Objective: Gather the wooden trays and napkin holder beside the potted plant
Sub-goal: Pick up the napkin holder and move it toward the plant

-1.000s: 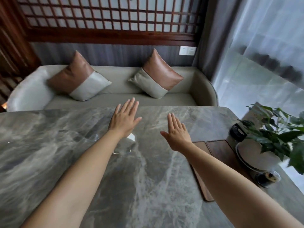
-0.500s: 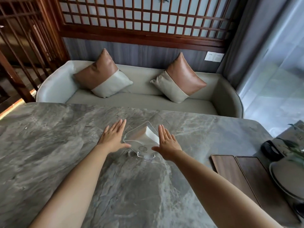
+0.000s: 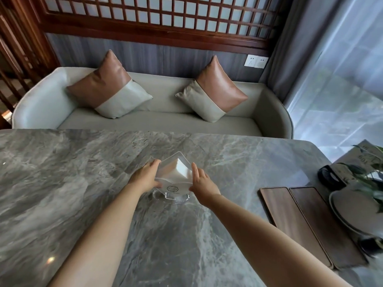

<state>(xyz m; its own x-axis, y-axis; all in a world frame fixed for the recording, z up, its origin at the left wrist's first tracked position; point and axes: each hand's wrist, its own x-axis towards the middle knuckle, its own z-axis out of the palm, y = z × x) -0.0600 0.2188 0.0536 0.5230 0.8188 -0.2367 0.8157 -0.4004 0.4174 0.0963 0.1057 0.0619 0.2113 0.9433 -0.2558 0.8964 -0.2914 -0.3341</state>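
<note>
A clear plastic napkin holder [image 3: 173,179] with white napkins stands on its round base near the middle of the grey marble table [image 3: 62,172]. My left hand [image 3: 145,177] presses against its left side and my right hand [image 3: 202,183] against its right side, so both hands clasp it. Two dark wooden trays lie side by side at the right: the left tray [image 3: 290,222] and the right tray [image 3: 323,226]. The right one lies against the white pot of the potted plant [image 3: 356,204], whose green leaves reach in from the right edge.
A black round object [image 3: 329,177] sits behind the plant and a small dark cup [image 3: 371,243] in front of it. Beyond the table's far edge stands a grey sofa [image 3: 161,119] with two cushions. A curtained window fills the right side.
The view has shifted left, so the plant moved toward the right edge. Both hands went from hovering flat over the table to closing in on the napkin holder's two sides.
</note>
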